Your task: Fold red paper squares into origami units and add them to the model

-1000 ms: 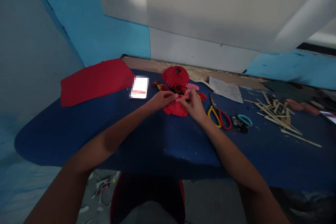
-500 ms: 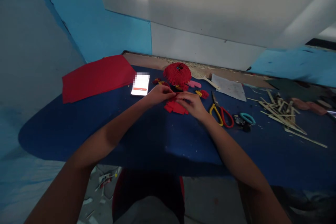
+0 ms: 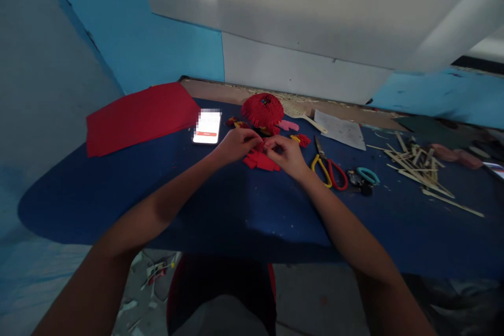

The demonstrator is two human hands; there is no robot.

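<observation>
My left hand and my right hand meet at the middle of the blue table, fingers pinched round a small red paper piece. Several flat red paper pieces lie just below the fingers. Behind my hands sits a round, ruffled red paper form. Red and yellow folded pieces are to the right of my right hand, and others lie behind my left hand. A pink folded piece rests beside the round form.
Large red sheets and a lit phone lie at left. Scissors with yellow and red handles, a teal-handled tool, a cream-handled object, white paper and thin pale strips lie at right.
The whole view has shifted slightly. My right hand's fingers have drawn up into a tighter pinch near the small red piece, while my left hand has hardly changed.
</observation>
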